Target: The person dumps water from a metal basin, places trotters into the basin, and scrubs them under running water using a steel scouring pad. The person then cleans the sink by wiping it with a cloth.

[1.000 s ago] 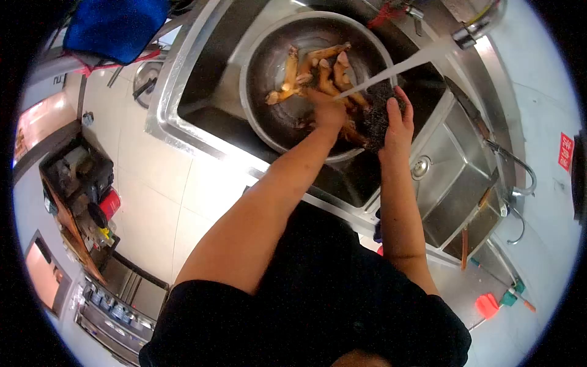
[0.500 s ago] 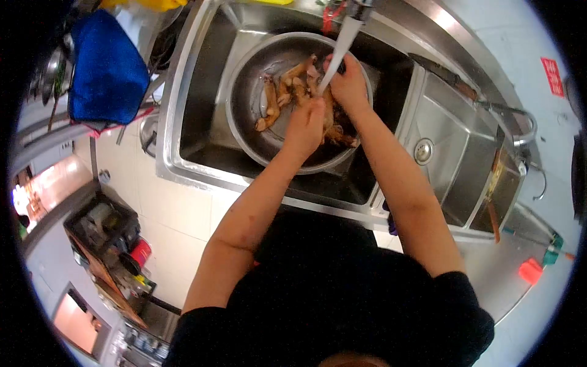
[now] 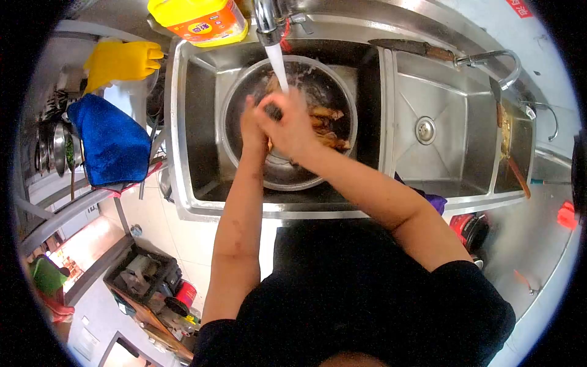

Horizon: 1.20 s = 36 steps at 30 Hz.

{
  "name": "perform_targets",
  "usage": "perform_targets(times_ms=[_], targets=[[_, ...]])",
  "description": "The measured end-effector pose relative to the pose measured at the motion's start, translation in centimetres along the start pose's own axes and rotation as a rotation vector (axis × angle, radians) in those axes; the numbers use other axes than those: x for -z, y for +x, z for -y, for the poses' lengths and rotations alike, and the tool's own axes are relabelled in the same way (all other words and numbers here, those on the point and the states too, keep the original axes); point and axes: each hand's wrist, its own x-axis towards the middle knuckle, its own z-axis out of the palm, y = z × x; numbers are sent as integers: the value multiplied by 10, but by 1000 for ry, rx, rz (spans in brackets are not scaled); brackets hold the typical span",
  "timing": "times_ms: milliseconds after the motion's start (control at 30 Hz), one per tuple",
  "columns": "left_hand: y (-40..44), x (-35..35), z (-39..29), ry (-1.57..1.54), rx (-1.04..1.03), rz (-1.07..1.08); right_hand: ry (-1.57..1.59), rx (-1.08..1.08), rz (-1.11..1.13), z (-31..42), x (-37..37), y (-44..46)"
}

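Fingers of your right hand (image 3: 292, 125) curl inward, thumb and forefinger making a ring round a dark scouring pad (image 3: 273, 111), of which only a small patch shows. Those of your left hand (image 3: 252, 125) are blurred; they look raised along the pad's left side, but you cannot tell from this view whether they pinch anything. Both hands meet above the metal bowl (image 3: 293, 178), left of its middle, and water (image 3: 277, 64) from the tap (image 3: 267, 27) beyond the bowl runs down to them.

As far as the view shows, your washing is under way rather than finished: the tap runs, your hands are busy, and the brown meat pieces (image 3: 324, 114) you can see lie inside the bowl, mostly in its right half. Motion and your hands hide the others, so which pieces are done and which are left cannot be told.

Your left forearm comes up almost straight from the bowl's near side, its wrist over the near left part of the bowl. Your right forearm slants in across the bowl's near right rim, elbow bent outward, with the hand turned toward the left one. Both wrists sit higher than the meat.
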Motion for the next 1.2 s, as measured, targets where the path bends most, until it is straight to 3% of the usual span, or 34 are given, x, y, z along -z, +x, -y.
perform_targets(times_ms=[100, 133, 167, 200, 233, 300, 367, 400, 500, 533, 567, 633, 667, 700, 767, 800, 833, 900, 967, 1000, 1067, 1133, 1200], targets=[[-18, 1, -7, 251, -22, 112, -7, -84, 35, -5, 6, 11], [-5, 11, 20, 485, -389, 89, -13, -157, 12, -18, 8, 34], [-1, 13, 24, 476, -372, 70, -19, -220, -12, -25, 10, 49], [3, 12, 26, 465, -359, 48, 0, -99, -103, -28, 1, 42], [-7, 2, 8, 373, -257, 36, 211, -226, 25, -26, -10, 29], [-21, -12, -14, 81, -36, 4, 5, 46, -80, 4, -4, -6], [-24, -16, -16, -313, 199, -23, 25, -79, -29, 2, 0, 4], [-30, -17, -13, -376, 37, 235, 35, -148, -6, -4, 2, 10], [-7, 18, 5, -614, 217, 918, -186, -217, -187, -69, 2, 59], [-13, 17, -1, -648, 211, 906, -103, -225, -192, -75, 7, 67], [-14, 13, -5, -565, 202, 678, -20, -240, -190, -78, 10, 67], [-16, -3, -17, -400, 179, 219, -5, -71, -243, -64, 12, 60], [-19, -18, -28, -440, 218, 169, 7, 22, -262, -54, 10, 54], [-18, -20, -19, -428, 190, 97, 171, -175, 8, -41, -5, 30], [0, -15, 0, -409, 115, -43, -84, -66, 104, 2, -1, -1], [9, -8, 8, -447, 122, 47, -50, 4, 80, -3, -2, -9], [3, -15, 9, -368, 182, -47, -90, 18, 26, -14, -8, -4], [-11, -24, 16, 172, 137, -69, -173, -191, 163, -37, 6, 24], [-16, -32, 25, 222, 21, -79, -249, -248, -27, -60, 5, 42], [-13, -33, 26, 246, -46, -79, -277, -277, -10, -53, 6, 34], [26, -10, 64, 127, -203, -98, -100, -113, 21, -32, -3, -1], [18, 0, 53, 117, -119, -60, 26, -73, 6, -12, -5, -24], [14, 9, 57, 400, -28, 15, -103, -222, 69, -42, -5, -6]])
